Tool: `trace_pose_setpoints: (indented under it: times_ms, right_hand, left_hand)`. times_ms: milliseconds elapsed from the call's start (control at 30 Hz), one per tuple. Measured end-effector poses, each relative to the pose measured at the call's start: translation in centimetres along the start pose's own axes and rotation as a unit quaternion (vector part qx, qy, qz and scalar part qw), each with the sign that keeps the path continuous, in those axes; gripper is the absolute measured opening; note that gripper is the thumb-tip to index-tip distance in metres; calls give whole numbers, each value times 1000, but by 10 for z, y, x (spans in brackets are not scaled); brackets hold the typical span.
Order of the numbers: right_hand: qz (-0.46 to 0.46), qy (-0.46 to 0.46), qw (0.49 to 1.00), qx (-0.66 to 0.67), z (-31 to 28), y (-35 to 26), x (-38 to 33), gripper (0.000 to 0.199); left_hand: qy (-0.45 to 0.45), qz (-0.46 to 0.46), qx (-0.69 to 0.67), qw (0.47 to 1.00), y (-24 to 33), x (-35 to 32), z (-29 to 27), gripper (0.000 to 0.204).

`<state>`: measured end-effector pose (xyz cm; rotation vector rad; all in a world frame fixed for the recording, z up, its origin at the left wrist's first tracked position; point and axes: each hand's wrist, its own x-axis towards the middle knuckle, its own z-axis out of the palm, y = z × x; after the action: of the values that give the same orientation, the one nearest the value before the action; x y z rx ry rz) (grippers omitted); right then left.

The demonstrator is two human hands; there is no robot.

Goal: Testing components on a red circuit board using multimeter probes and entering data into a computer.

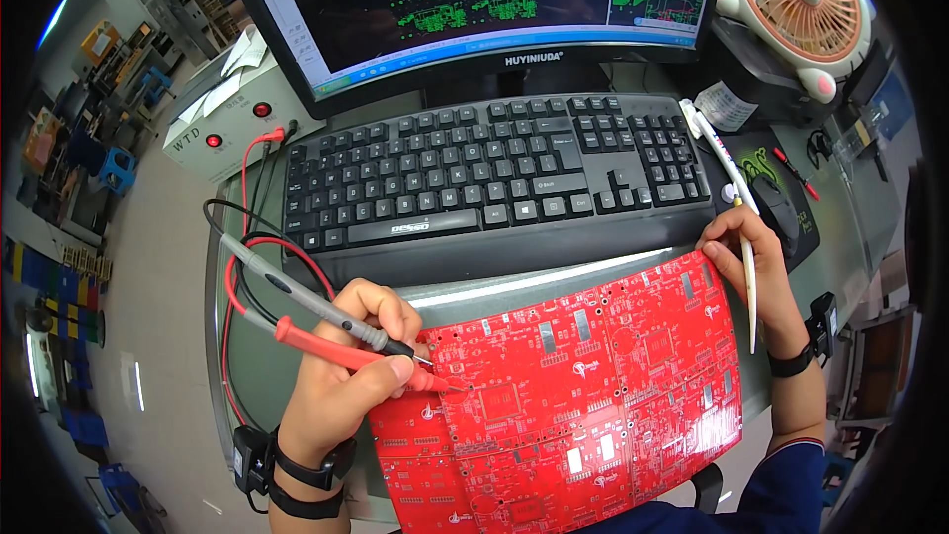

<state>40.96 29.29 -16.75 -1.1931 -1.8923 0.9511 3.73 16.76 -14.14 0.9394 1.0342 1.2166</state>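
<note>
Greenish table top [455,291] fills the middle of the view, and at its left side one sees the pale floor [168,336] of a workroom. On the table stands a monitor [474,67], whose screen shows green drawings of circuits on black, and before it lies a black keyboard [474,173]. At the left of the keyboard is a grey box [242,124], with red and black cables [229,366] near it. At the upper right stands a fan [806,0], and below it a dark mouse [771,213]. The red circuit board [568,381] is in front of the keyboard, toward the person, and it overlaps another red board [410,480] at the left. The left hand [346,376] is closed around two test probes, the grey probe [297,297] and the red probe [336,346]; both point to the left part of the circuit board, but whether their tips really touch it, I cannot tell. The right hand [748,247] has its thumb and finger brought together at the upper right corner of this board. A thin white stick [750,311] passes by the same hand; I cannot tell if it is also gripped. Each wrist wears a black band [791,364].
</note>
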Motion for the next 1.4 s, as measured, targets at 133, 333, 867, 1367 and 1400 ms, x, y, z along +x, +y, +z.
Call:
trace_pose_setpoints:
  times_ms: [133, 333, 867, 1367, 1400]
  right_hand:
    - [-17, -2, 1000, -24, 0, 0, 0, 9]
    - [-24, -2, 999, -31, 1, 0, 1, 9]
    - [-31, 4, 999, -6, -1, 4, -3, 10]
    - [-117, 55, 992, -3, 5, -24, -9, 57]
    - [-118, 65, 991, 3, 8, -36, -12, 65]
  left_hand:
    - [-4, 2, -7, 1000, 0, 0, 1, 23]
    - [-5, 4, 0, 1000, 0, 1, 2, 22]
    - [-128, -3, 65, 990, 9, -10, -9, 24]
    - [-54, -51, 180, 981, 41, -24, -20, 31]
    - [-48, -39, 158, 986, 43, -24, -21, 31]
